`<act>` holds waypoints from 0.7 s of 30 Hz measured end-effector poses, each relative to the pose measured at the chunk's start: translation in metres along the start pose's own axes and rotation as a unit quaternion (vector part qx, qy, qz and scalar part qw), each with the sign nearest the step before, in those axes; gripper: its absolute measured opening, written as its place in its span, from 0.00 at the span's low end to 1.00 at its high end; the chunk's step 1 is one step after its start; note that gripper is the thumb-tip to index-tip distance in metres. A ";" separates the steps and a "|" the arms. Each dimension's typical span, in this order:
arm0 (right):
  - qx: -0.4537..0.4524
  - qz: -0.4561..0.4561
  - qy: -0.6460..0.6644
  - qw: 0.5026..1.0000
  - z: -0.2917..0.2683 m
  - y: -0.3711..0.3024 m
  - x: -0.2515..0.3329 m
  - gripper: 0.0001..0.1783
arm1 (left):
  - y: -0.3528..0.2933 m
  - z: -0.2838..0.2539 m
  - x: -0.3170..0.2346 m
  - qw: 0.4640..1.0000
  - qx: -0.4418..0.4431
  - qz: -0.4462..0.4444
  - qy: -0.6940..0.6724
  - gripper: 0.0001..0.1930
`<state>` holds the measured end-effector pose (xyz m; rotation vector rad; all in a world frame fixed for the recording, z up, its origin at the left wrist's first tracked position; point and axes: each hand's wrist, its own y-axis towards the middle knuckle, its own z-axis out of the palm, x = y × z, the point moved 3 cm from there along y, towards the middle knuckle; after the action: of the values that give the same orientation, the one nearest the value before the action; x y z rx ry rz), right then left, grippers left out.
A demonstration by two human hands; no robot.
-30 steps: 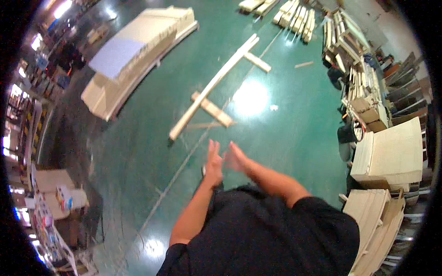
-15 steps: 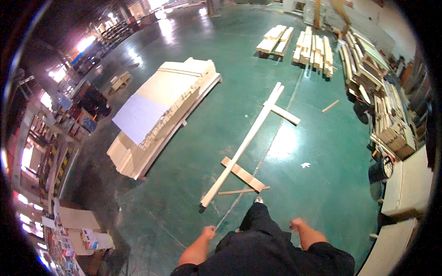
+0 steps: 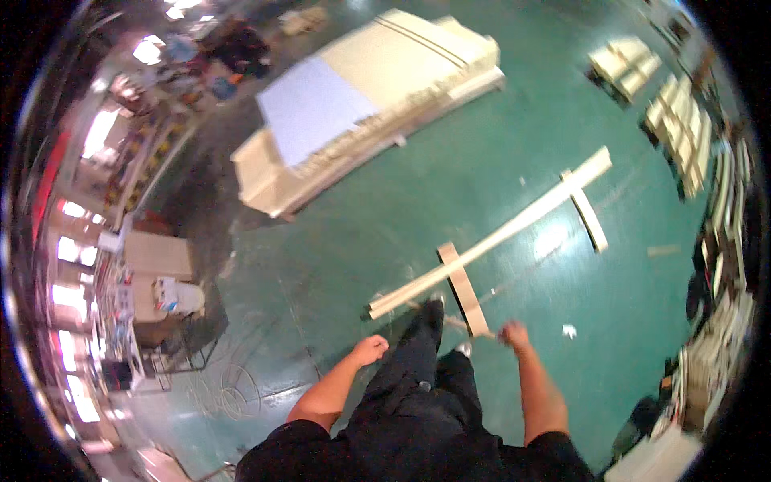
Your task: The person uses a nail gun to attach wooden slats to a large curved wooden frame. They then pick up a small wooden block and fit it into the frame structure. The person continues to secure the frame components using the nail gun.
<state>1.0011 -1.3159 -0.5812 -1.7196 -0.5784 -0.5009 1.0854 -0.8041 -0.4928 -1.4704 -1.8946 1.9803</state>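
My left hand (image 3: 370, 350) hangs beside my left thigh, its fingers loosely curled in, with nothing visible in it. On the other side, my right hand (image 3: 512, 334) hangs slightly blurred, fingers curled and no object showing. Two long pale timbers (image 3: 502, 233) lie side by side on the green floor ahead of my feet. They rest across a short wide board (image 3: 467, 296) near me and a shorter wood piece (image 3: 589, 215) farther right. A thin wood strip (image 3: 454, 321) lies on the floor by my shoes, partly hidden by my leg. Neither hand touches the timbers.
A large stack of boards (image 3: 418, 48), partly under a pale lilac sheet (image 3: 313, 108), stands far left. Lumber piles (image 3: 681, 132) lie at far right. A cluttered workbench (image 3: 152, 249) and loose cable (image 3: 233, 390) are at left. A white scrap (image 3: 569, 330) lies right.
My view has turned left and tilted down, so the timbers and stacks appear shifted right. My legs have moved closer to the timbers. Both hands still hang curled at my sides.
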 end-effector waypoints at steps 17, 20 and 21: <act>-0.023 0.154 -0.025 0.987 0.116 0.428 0.025 0.46 | 0.503 -0.001 -0.036 0.989 0.068 0.018 0.127 0.29; -0.030 0.187 0.051 0.981 0.124 0.487 0.015 0.55 | 0.587 -0.003 0.021 0.979 0.102 0.013 0.174 0.41; -0.016 0.209 0.131 0.969 0.129 0.503 0.026 0.59 | 0.602 -0.002 0.029 0.974 0.095 -0.009 0.206 0.47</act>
<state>1.3362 -1.2788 -0.9768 -1.7108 -0.0136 -0.4255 1.4054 -0.9400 -0.9853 -1.6408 -1.4997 1.6306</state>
